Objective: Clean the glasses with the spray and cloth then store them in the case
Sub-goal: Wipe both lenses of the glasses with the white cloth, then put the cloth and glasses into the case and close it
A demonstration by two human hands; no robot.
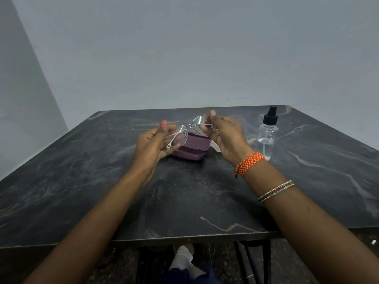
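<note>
Glasses [190, 128] pinched by both hands [152, 143] [225, 133] above dark marbled table [82, 171], grey wall [184, 48] behind.

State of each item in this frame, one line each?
glasses: held up above the case, temples unfolded
left hand: grips the left temple
right hand: pinches the right side of the frame
purple case: closed, lying on the table
spray bottle: upright, capped, untouched

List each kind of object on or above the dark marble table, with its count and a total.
Thin metal-framed glasses: 1
Purple hard case: 1
Clear plastic spray bottle with black nozzle: 1
Total: 3
</note>
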